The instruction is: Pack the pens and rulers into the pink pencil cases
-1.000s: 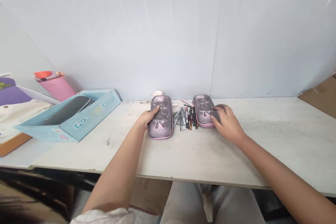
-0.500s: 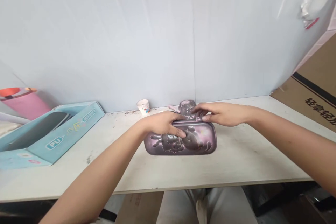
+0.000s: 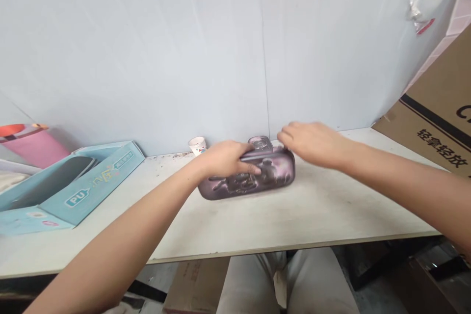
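- Found purple pencil case (image 3: 272,176) lying lengthwise on the table (image 3: 294,216), towards the back wall and tipped slightly up at its far edge.
- Logged left hand (image 3: 224,159) clamped over the case's left end, fingers folded down onto the embossed face.
- Logged right hand (image 3: 312,142) above the case's right rear corner, fingers loosely bent. Too blurred to tell whether touching or pinching anything.
- Judged shell to be moulded and stiff, holding its form under the fingers with no visible dent. Probably light enough for one hand.
- Judged surface glossy, so likely a little slick. Raised figure on the face should give the fingertips some purchase.
- Reckoned best hold across the narrow width, thumb on one long edge and fingers on the other, clear of the zip seam.
- Noted second case (image 3: 260,143) just behind, partly hidden.
- Noted paper cup (image 3: 197,145) near the wall, blue box (image 3: 91,184) well to the left, cardboard carton (image 3: 441,122) to the right.
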{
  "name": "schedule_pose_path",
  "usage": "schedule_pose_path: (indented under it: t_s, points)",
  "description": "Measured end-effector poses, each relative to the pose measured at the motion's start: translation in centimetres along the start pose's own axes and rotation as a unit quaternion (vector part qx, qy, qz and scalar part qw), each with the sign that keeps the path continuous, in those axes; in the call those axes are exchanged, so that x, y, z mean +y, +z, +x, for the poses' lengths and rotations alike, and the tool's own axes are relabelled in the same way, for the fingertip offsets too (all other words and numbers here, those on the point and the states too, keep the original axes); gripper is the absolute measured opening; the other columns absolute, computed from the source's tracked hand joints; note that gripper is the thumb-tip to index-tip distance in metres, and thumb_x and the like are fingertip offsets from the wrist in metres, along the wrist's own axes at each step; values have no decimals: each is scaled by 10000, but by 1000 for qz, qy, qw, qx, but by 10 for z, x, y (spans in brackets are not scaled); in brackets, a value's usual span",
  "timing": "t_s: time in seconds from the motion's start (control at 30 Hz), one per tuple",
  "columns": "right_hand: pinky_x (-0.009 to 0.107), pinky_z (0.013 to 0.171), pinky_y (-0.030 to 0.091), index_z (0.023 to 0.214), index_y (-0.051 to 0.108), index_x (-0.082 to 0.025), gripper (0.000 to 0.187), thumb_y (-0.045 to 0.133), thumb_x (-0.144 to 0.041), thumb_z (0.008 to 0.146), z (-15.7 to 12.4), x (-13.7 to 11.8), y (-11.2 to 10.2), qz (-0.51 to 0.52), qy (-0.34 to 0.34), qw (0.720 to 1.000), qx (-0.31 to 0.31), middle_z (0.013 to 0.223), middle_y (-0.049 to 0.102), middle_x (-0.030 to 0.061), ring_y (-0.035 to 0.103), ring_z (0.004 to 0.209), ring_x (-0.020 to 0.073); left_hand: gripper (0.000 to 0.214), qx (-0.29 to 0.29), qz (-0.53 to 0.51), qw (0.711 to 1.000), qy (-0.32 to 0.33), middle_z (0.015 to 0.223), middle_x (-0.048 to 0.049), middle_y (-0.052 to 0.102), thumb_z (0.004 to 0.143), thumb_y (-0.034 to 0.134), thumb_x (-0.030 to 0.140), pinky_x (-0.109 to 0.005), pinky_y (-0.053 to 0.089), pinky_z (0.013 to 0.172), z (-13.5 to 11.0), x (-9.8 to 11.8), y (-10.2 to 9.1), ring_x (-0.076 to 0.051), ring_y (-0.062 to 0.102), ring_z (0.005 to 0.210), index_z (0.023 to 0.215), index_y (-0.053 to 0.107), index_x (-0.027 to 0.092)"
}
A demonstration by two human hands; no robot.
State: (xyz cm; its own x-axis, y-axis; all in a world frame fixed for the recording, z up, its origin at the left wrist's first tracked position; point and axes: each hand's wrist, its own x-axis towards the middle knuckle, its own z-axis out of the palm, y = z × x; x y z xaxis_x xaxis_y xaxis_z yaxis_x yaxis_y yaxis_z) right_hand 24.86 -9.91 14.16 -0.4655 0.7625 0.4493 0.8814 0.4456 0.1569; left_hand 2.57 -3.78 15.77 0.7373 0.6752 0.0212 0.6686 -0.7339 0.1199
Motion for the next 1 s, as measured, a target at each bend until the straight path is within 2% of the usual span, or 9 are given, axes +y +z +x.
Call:
schedule_pose_path:
  t_s: [0.13, 0.23, 0.37, 0.53, 0.67, 0.77, 0.87, 0.93, 1.0]
  points:
    - [278, 545, 225, 843, 574, -168, 248, 334, -103, 843, 4, 30, -12, -117, 57, 984, 126, 808, 610, 87, 493, 763, 189, 502, 132, -249, 957, -68, 855, -36, 672, 736, 506, 609, -283, 447, 660, 4, -2, -2, -195, 614, 746, 993, 588, 185]
    - [275, 536, 198, 893, 572, -162, 300, 274, -133, 879, 1, 34, -16, -169, 85, 972, 141, 825, 612, 77, 497, 757, 177, 518, 220, -460, 858, -71, 861, -58, 677, 724, 538, 605, -287, 488, 664, 14, 0, 5, -193, 635, 753, 991, 578, 163]
    - [277, 509, 152, 890, 567, -138, 284, 288, -193, 902, -6, 14, -12, -208, 82, 967, 120, 801, 611, 77, 496, 676, 156, 472, 291, -599, 743, -63, 803, -65, 685, 693, 605, 571, -286, 514, 712, 32, 7, 13, -194, 645, 784, 910, 608, 151]
    - [285, 487, 136, 801, 563, -135, 280, 294, -95, 869, -10, -22, 10, -214, 35, 968, 125, 724, 595, 67, 477, 585, 141, 534, 387, -764, 507, -95, 932, -60, 674, 811, 375, 627, -298, 513, 807, 52, 20, 6, -178, 630, 928, 999, 591, 176]
    - [278, 492, 207, 748, 569, -138, 308, 290, -95, 871, -15, -61, 53, -165, 90, 963, 192, 670, 593, 66, 510, 583, 141, 637, 348, -847, 368, -160, 1051, -53, 647, 857, 163, 632, -311, 500, 844, 67, 43, 22, -172, 587, 1029, 1063, 582, 198]
    - [266, 519, 280, 787, 598, -141, 323, 290, -106, 879, -29, -71, 88, -75, 197, 959, 188, 687, 624, 66, 542, 595, 136, 558, 307, -867, 335, -203, 1026, -41, 655, 888, 196, 563, -308, 503, 827, 79, 55, 47, -170, 588, 1017, 1020, 604, 206]
    - [258, 587, 376, 902, 622, -163, 263, 374, -250, 885, -54, -47, 103, 99, 203, 970, 94, 787, 667, 71, 591, 686, 156, 454, 282, -882, 319, -202, 915, -33, 674, 923, 226, 412, -293, 507, 804, 88, 53, 70, -149, 619, 918, 948, 621, 191]
    - [275, 642, 441, 934, 616, -176, 320, 355, -356, 895, -70, -22, 99, 280, 267, 917, 91, 787, 672, 57, 608, 692, 155, 389, 260, -886, 320, -210, 855, -27, 676, 917, 268, 344, -300, 510, 796, 95, 53, 82, -145, 631, 857, 919, 622, 181]
    - [304, 695, 483, 1092, 560, -199, 422, 261, -438, 914, -80, -2, 87, 444, 311, 829, 142, 947, 666, 62, 625, 785, 157, 330, 232, -885, 339, -221, 848, -33, 676, 896, 331, 338, -320, 512, 796, 104, 60, 92, -156, 637, 836, 929, 615, 173]
